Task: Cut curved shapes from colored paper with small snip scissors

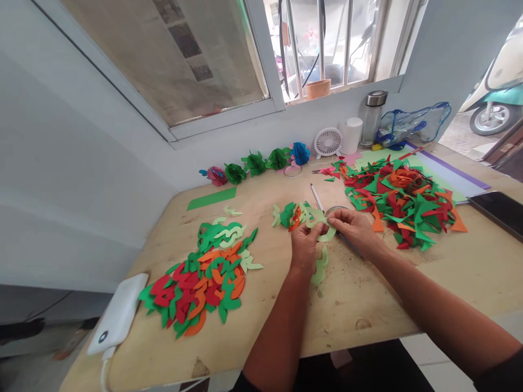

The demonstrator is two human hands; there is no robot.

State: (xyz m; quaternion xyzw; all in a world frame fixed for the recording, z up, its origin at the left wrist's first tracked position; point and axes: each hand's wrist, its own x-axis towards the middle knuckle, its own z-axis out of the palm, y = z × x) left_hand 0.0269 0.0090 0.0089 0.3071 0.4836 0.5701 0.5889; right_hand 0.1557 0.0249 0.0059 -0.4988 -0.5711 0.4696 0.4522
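Both my hands meet over the middle of the wooden table. A pale green paper cutout [327, 234] with a curved outline is pinched between them. My left hand [304, 245] grips its left side with thumb and fingers. On its right edge, my right hand [354, 228] closes with the fingertips. Just beyond my left hand lies a small cluster of green and orange paper pieces [288, 214]. Another pale green cutout [321, 267] rests on the table below the hands. A dark object, partly hidden, lies under my right hand.
A pile of cut paper shapes [204, 277] lies left; a heap of paper scraps [404, 196] lies right. Several folded paper figures [255, 162], a small fan [328, 142] and a glass bottle [371, 121] line the wall. A power bank [118, 313] and a phone [500, 209] sit near opposite edges.
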